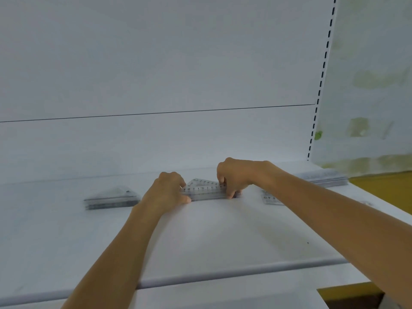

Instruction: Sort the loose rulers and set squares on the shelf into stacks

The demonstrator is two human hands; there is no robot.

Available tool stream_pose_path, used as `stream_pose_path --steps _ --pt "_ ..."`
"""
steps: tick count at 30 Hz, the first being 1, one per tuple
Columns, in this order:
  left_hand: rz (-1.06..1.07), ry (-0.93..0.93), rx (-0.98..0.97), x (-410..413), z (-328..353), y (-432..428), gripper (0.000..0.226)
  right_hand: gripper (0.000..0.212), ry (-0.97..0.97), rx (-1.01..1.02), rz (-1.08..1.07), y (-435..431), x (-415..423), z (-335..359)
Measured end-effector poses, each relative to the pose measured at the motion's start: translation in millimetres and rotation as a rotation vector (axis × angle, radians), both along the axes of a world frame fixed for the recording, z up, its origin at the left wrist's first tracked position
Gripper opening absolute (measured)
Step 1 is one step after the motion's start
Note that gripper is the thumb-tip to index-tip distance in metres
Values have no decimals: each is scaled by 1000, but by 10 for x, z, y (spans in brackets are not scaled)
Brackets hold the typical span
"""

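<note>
A clear plastic set square (204, 188) with black numbers lies on the white shelf (200, 237) at mid depth. My left hand (167, 191) grips its left end with curled fingers. My right hand (234, 176) pinches its right end from above. Left of them sits a stack of clear set squares (111, 198). A clear ruler (270, 199) lies to the right, partly hidden behind my right forearm. At the far right of the shelf rests a stack of clear rulers (323, 178).
The white back panel (156, 74) rises behind the shelf, with a slotted upright (321, 81) at its right side. A rounded front lip (223, 274) edges the shelf. Yellow flooring (383, 190) shows beyond the shelf's right end.
</note>
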State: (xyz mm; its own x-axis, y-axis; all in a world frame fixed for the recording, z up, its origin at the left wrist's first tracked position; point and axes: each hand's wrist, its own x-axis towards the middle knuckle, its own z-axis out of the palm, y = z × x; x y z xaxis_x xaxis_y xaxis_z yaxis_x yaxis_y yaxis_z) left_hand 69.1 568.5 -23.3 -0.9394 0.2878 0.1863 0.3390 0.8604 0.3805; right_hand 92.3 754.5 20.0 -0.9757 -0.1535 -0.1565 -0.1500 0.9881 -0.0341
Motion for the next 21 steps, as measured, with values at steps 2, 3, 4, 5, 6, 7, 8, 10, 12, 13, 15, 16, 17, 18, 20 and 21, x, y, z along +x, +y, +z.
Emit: stream_pose_path --steps 2,3,4,5,6,7,8,10,12,13,15,16,17,18,20,21 --pt "-4 -3 -18 -2 4 6 47 46 -13 39 4 -13 -1 10" --pt "-7 -8 -31 1 4 11 46 46 -13 56 6 -14 -5 3" --pt "-9 -15 -42 5 5 16 43 45 -8 69 6 -18 -13 -7" --pt "-9 -15 -54 6 4 17 36 45 0 78 5 -29 -19 -17" --pt "-4 -11 -67 4 5 10 26 45 7 82 7 -47 -28 -19" --pt "9 -10 -81 5 4 -6 19 47 12 83 12 -74 -38 -19" --pt "20 -11 -91 2 7 -26 16 48 13 85 19 -107 -49 -15" --pt "23 -13 -93 -19 11 -73 15 50 6 115 35 -174 -67 0" --pt "10 -20 -71 -40 6 -104 17 50 -17 156 38 -215 -88 26" --pt "2 -24 -58 -48 1 -111 18 49 -34 158 31 -224 -98 43" --pt "-11 -40 -27 -50 1 -112 18 45 -69 143 17 -225 -128 77" --pt "-12 -54 -1 -55 3 -121 17 41 -83 138 11 -229 -140 92" --pt "-10 -72 25 -53 11 -136 17 42 -93 136 1 -247 -147 105" --pt "-5 -91 55 -62 19 -155 26 48 -96 135 -13 -279 -150 120" --pt "-4 -109 88 -88 26 -192 46 73 -83 131 -30 -360 -173 149" --pt "-13 -109 85 -91 29 -199 49 87 -81 121 -20 -404 -194 157"
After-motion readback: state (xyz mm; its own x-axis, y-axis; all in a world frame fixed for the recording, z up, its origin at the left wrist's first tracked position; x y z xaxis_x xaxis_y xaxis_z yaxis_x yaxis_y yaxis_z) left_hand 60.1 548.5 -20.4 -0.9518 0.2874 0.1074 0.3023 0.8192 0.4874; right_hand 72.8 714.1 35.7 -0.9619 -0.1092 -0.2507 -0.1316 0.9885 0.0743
